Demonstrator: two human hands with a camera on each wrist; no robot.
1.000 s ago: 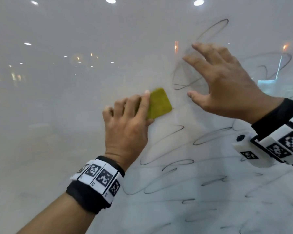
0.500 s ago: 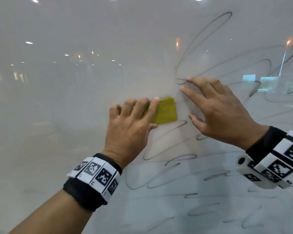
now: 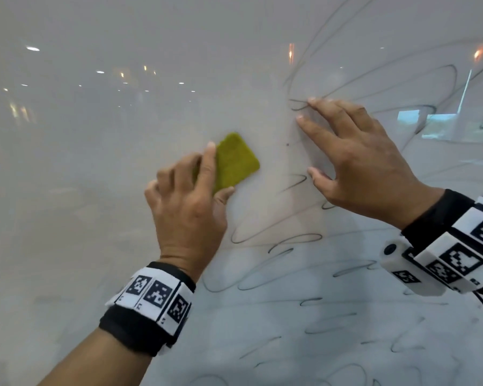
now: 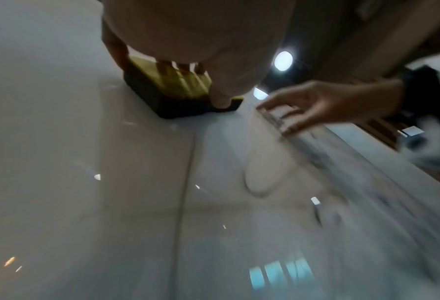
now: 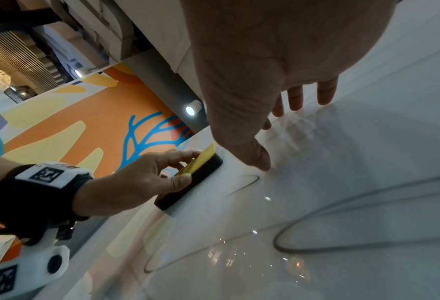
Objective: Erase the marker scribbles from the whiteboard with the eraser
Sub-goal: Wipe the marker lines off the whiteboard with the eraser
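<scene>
The glossy whiteboard point(image 3: 95, 218) fills the head view. Thin black marker scribbles point(image 3: 276, 240) cover its right and lower parts; its left part shows no marks. The eraser point(image 3: 236, 160), yellow-green on top with a black base, lies flat against the board. My left hand point(image 3: 190, 196) grips it, fingers over the top and thumb against its side edge. From the right wrist view the eraser point(image 5: 195, 178) shows its black base on the board under my left hand point(image 5: 136, 180). My right hand point(image 3: 354, 160) rests flat on the board to the eraser's right, fingers spread over scribble lines.
Ceiling lights and a window reflect in the board's surface. Past the board's edge, the right wrist view shows an orange, yellow and blue wall mural point(image 5: 85, 132) and grey ceiling ducts. Both wrists carry marker-patterned bands with cameras.
My left hand has slid the eraser leftward, away from the scribble ends, and the strokes beside it look fainter. My right hand came down the board earlier and now stays flat.
</scene>
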